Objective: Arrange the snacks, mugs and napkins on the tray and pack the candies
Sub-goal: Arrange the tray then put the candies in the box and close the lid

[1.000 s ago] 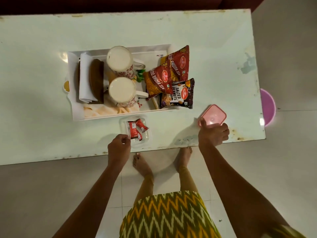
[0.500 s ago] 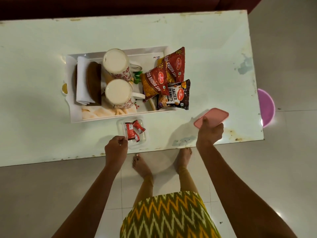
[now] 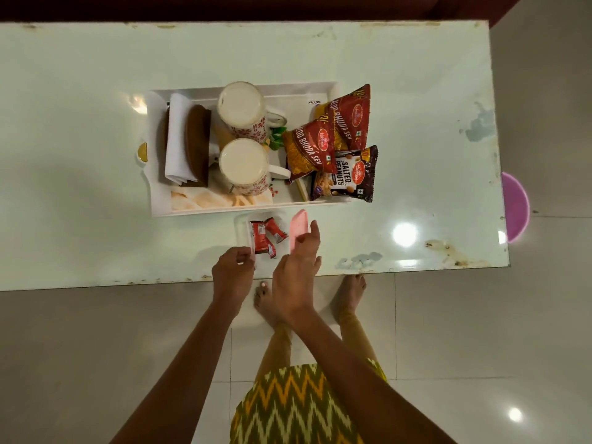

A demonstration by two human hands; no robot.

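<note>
A white tray point(image 3: 160, 209) on the table holds two white mugs with red flowers point(image 3: 241, 108) point(image 3: 244, 163), folded napkins point(image 3: 176, 139), two red snack packets point(image 3: 309, 149) and a dark salted peanuts packet point(image 3: 347, 176). Just in front of the tray sits a small clear container point(image 3: 242, 227) with red-wrapped candies point(image 3: 264, 235) inside. My left hand point(image 3: 232, 270) grips the container's near left edge. My right hand point(image 3: 298, 270) holds a pink lid point(image 3: 298, 227), tilted on edge over the container's right side.
The pale green table point(image 3: 80, 187) ends just before my bare feet point(image 3: 266, 302). A purple round object point(image 3: 514, 206) sticks out beyond the table's right edge. A dark sofa edge runs along the far side. Tiled floor lies below.
My right hand has carried the pink lid from the table's right part leftward to the candy container. My left hand has stayed on the container's edge.
</note>
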